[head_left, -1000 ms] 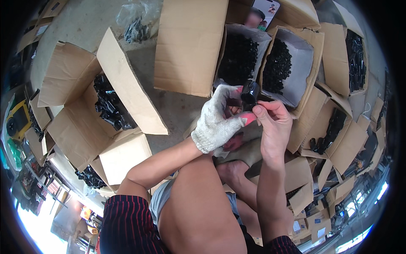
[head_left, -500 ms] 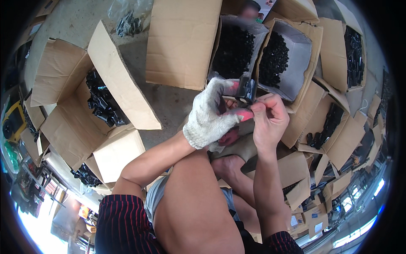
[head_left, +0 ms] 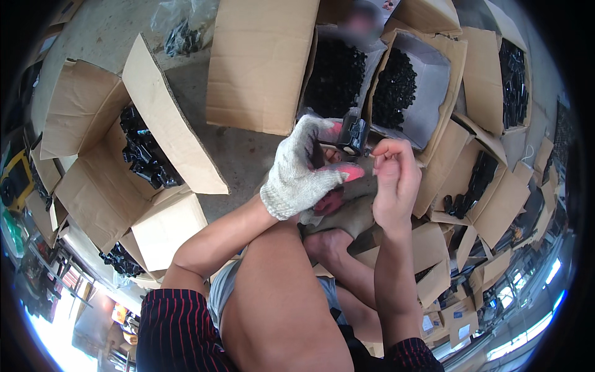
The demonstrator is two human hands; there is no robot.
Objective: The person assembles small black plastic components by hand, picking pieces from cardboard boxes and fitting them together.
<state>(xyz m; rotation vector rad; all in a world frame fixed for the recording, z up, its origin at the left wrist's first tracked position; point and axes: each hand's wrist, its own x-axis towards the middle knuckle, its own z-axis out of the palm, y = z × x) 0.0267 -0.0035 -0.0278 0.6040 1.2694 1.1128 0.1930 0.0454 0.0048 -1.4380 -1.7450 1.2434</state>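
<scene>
The black fitting point(head_left: 355, 131), one in number, sits in the grip of the person's left hand point(head_left: 305, 166), which wears a pale knitted glove with pinkish-red fingertips. The glove's fingers are curved around the fitting's far side; the gloved thumb reaches out below its near end, and whether the thumb touches it cannot be told.

The right hand point(head_left: 396, 183) is bare. Its fingers are bent, with thumb and forefinger drawn narrow, and they stand just beside the fitting's near end, on its right. Whether they pinch some tiny thing there is too small to tell.

Beyond the fingers stand two grey-lined boxes side by side: the left box point(head_left: 373, 57), almost directly past the fitting, and the right box point(head_left: 434, 65). Each holds a heap of small black pieces, too many to count; the right heap point(head_left: 394, 93) covers only the left part of its box.

Well to the left of the gloved fingers is one open carton point(head_left: 99, 186) with a jumble of black tubes point(head_left: 145, 149) inside. To the right of the bare fingers are two more cartons with long black parts, one farther off point(head_left: 482, 80) and one nearer point(head_left: 505, 201). One clear plastic bag point(head_left: 183, 18) lies beyond the gloved fingers, to their left.
</scene>
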